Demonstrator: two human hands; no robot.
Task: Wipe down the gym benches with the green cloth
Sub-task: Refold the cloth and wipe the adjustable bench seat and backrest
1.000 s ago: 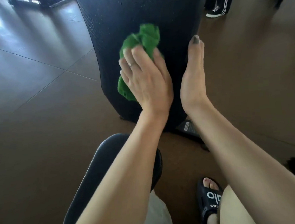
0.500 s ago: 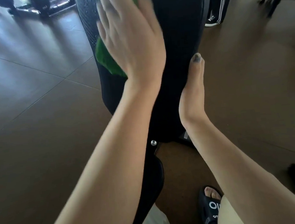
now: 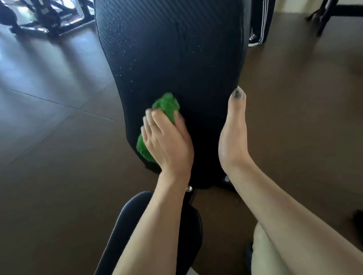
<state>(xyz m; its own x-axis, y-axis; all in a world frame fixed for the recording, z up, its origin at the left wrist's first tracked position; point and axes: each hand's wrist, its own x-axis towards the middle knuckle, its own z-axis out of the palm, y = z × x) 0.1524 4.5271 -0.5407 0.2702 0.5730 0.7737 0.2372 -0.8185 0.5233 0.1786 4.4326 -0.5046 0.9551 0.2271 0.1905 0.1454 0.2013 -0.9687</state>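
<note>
1. A person's left hand (image 3: 168, 144) presses a bunched green cloth (image 3: 166, 106) onto the lower left edge of the bench pad (image 3: 173, 50), fingers (image 3: 153, 123) curled over it.
2. The right hand (image 3: 234, 132), fingers straight and together, braces the pad's right edge.
3. The pad's droplet-speckled length runs away from the cloth, so the left hand likely wipes next.

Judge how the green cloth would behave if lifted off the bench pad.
The green cloth bunches in folds under the left hand, so it would probably hang limp. It looks light. Droplets on the bench pad suggest it may be damp and cling slightly.
</note>
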